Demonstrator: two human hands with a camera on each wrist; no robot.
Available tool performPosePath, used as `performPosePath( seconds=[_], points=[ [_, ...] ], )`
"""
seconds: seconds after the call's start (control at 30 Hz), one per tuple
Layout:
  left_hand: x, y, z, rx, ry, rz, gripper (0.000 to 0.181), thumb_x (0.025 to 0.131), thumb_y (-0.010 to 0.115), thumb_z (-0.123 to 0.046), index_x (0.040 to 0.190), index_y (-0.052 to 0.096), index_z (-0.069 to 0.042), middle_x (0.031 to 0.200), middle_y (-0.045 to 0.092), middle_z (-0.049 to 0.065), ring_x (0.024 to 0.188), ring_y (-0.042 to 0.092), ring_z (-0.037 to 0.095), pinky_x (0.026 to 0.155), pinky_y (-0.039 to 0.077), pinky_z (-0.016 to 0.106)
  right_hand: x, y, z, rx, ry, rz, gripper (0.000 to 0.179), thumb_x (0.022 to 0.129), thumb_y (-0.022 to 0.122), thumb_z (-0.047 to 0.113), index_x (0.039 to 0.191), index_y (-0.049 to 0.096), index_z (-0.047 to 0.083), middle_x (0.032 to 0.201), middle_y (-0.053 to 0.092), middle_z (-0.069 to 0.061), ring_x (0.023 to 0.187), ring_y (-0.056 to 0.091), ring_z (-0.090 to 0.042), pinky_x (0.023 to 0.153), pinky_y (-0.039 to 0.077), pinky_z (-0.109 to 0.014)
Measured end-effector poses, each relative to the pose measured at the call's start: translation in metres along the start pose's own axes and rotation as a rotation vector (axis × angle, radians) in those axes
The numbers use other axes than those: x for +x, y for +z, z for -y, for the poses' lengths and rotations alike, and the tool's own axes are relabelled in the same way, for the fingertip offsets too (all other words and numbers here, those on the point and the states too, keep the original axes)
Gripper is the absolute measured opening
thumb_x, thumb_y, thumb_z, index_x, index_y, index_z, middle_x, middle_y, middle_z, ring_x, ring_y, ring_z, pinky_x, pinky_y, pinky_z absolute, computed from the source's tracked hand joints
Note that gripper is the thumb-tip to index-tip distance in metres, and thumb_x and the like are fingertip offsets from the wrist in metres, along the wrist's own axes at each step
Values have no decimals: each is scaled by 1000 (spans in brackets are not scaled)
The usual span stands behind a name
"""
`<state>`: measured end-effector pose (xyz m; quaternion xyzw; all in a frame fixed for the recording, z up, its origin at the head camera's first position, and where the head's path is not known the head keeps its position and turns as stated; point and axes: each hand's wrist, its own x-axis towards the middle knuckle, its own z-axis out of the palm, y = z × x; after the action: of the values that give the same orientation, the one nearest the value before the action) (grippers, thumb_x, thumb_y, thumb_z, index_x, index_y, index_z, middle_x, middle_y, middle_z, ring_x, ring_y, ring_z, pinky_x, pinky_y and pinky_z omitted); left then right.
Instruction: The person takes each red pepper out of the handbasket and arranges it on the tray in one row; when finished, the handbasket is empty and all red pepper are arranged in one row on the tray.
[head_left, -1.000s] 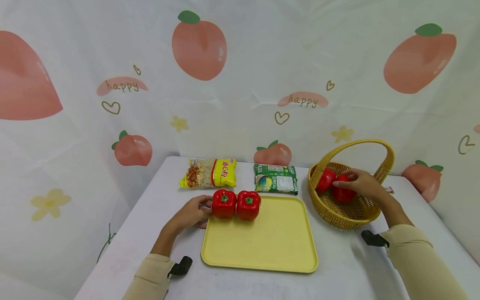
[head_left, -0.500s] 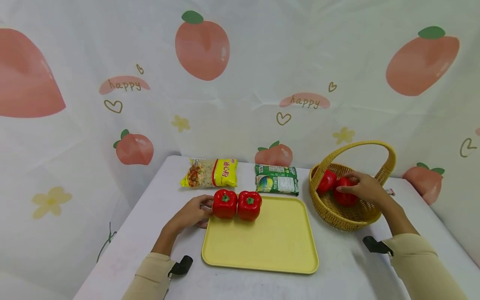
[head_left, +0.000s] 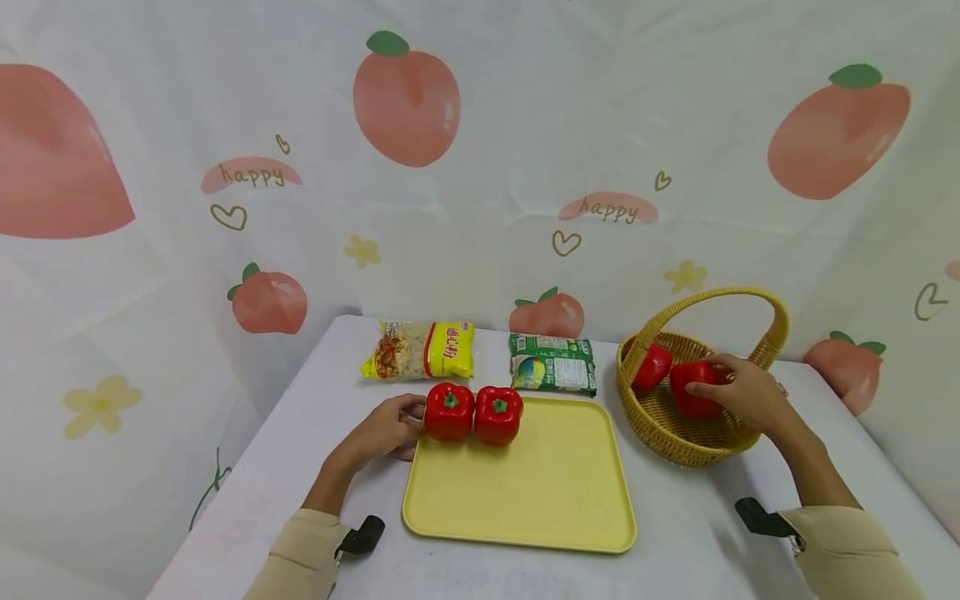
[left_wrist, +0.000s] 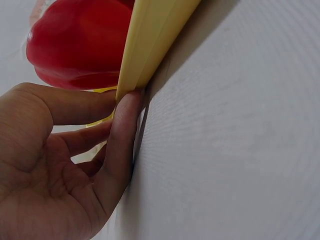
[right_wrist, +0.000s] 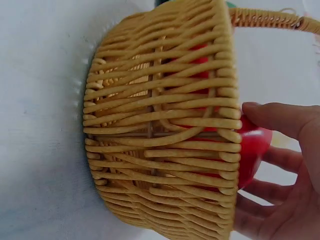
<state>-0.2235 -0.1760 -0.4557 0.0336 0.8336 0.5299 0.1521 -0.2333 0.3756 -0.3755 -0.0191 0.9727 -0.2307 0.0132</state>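
My left hand is at the left rim of a yellow tray. In the left wrist view, thumb and fingers pinch that tray edge from both faces. Two red bell peppers sit side by side in the tray's far left corner. Over the wicker basket, my right hand grips a red bell pepper between thumb and fingers. Seen from the right wrist, this pepper shows partly above the basket rim, the rest behind the weave. Another red pepper lies in the basket, left of the held one.
Behind the tray lie a yellow pasta bag and a green packet. The basket's tall handle arches over its opening. A patterned curtain hangs behind the white table.
My right hand and the pepper it grips have shifted a little to the right within the basket. The left hand stays at the tray edge.
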Motion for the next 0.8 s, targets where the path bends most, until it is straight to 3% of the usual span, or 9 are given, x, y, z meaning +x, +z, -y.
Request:
performPosePath(
  seconds=[0.3, 0.37, 0.43, 0.53, 0.6, 0.8],
  points=[
    [0, 0, 0, 13, 7, -1, 60, 90, 69, -5, 148, 56, -1, 128, 64, 15, 106, 68, 25, 71, 67, 38, -28, 3, 12, 123, -29, -65, 73, 102, 67, 43, 151, 45, -6, 140, 55, -41, 125, 55, -59, 92, 59, -67],
    [0, 0, 0, 9, 8, 4, 60, 90, 68, -5, 148, 56, 0, 128, 64, 15, 105, 68, 25, 71, 67, 38, -33, 5, 15, 160, -31, -75, 74, 102, 67, 42, 153, 44, -5, 142, 54, -41, 129, 53, -60, 104, 49, -73],
    [0, -1, -1, 1, 7, 8, 60, 89, 68, -4, 148, 56, 0, 128, 64, 15, 105, 68, 25, 71, 67, 38, -38, 6, 18, 173, -38, -92, 74, 102, 68, 42, 154, 43, -4, 144, 54, -40, 129, 53, -59, 104, 47, -76],
    [1, -1, -1, -11, 6, 14, 61, 88, 68, -4, 148, 56, -1, 128, 63, 15, 104, 67, 24, 70, 67, 38, -46, 5, 20, 184, -45, -109, 72, 102, 69, 40, 155, 44, -1, 144, 54, -37, 129, 53, -58, 101, 50, -74],
    [2, -1, 0, -15, 7, 17, 62, 88, 68, -4, 149, 56, -1, 128, 63, 15, 104, 67, 24, 70, 67, 38, -52, 4, 22, 182, -50, -116, 70, 102, 69, 39, 155, 44, 1, 145, 54, -36, 129, 52, -57, 89, 59, -68],
    [3, -1, 0, -17, 0, 19, 63, 88, 68, -5, 149, 55, -1, 129, 63, 15, 106, 67, 25, 71, 67, 38, -64, -1, 31, 217, -75, -129, 67, 101, 71, 34, 155, 45, 5, 146, 52, -36, 127, 53, -62, 86, 62, -63]
  ],
)
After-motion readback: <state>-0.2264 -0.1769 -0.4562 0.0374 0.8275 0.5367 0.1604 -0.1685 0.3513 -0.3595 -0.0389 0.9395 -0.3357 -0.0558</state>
